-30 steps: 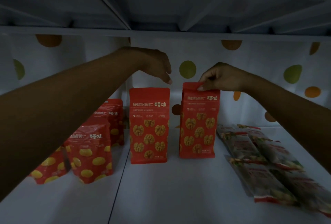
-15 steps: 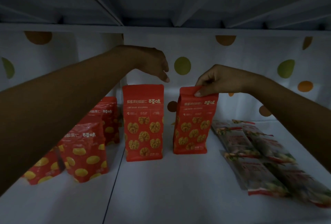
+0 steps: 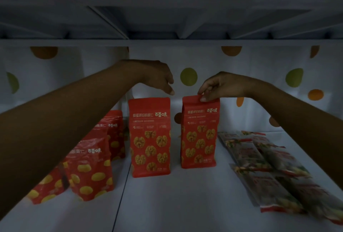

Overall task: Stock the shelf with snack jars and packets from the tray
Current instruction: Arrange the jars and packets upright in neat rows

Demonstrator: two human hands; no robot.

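Two red walnut packets stand upright side by side on the white shelf. My right hand pinches the top edge of the right walnut packet between thumb and fingers. My left hand hovers just above the top right corner of the left walnut packet, fingers loosely curled downward, holding nothing and not touching it. The tray is out of view.
Several red packets with yellow nut prints stand at the left, partly behind my left forearm. Clear flat snack packets lie in rows at the right. A dotted white back wall closes the shelf, and the upper shelf's underside hangs overhead.
The right packet was tilted half a second ago and now stands upright, still pinched by my right hand. My left hand stays hovering above the left packet.
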